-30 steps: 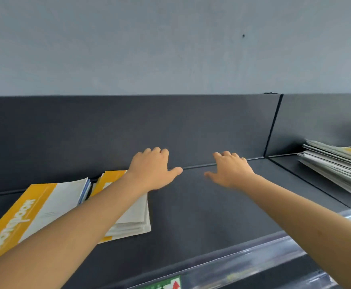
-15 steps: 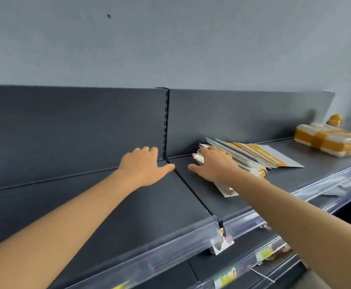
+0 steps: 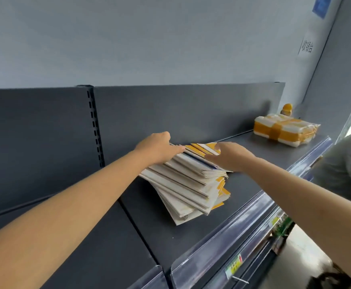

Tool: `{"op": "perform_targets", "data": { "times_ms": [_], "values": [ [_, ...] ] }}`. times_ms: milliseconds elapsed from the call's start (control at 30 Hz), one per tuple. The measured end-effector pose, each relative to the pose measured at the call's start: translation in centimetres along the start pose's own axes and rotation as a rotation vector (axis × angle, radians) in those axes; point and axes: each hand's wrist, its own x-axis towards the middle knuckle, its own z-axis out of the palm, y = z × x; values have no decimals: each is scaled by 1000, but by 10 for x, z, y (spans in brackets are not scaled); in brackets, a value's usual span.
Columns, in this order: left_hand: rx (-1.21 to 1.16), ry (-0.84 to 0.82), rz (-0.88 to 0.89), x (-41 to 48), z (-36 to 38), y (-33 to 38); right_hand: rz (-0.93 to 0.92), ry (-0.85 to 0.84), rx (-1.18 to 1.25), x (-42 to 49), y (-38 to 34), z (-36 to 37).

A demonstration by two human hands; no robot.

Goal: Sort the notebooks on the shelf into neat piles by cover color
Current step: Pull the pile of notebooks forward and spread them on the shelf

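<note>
I'm in a shop, and here's what gives it away: a dark metal shelf (image 3: 191,236) in front of me, a slotted upright (image 3: 94,126) in the back panel, a clear plastic price strip (image 3: 232,232) running along the front edge. A yellow price label (image 3: 235,264) hangs on the tier below. Notebooks (image 3: 191,184) are heaped on the shelf, a taped bundle (image 3: 285,132) sits further along, and a sign (image 3: 306,47) with Chinese characters hangs on the wall.

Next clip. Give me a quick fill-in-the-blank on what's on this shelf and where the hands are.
1. The left hand and right hand both touch the pile of ___.
2. The wrapped bundle lies on the shelf to the pile's ___.
3. The shelf's colour is dark ___.

Missing words: notebooks; right; grey.
</note>
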Motion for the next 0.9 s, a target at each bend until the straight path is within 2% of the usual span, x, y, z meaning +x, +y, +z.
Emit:
{"op": "perform_targets", "data": {
  "times_ms": [167,267,367,467,633,900],
  "values": [
    [-214,-11,-93,61,28,41,151,-105,-14,55,77,-1],
    [-250,-94,-213,90,44,53,221,-198,3,88,124,5],
    [-326,-133,-368,114,61,60,253,-244,131,123,164,8],
    [-500,-67,-509,131,74,73,269,-368,328,158,195,16],
    [-651,-3,-663,147,93,95,186,-529,416,199,210,37],
    [-893,-42,-707,172,139,126,84,-723,557,214,180,48]
  ]
}}
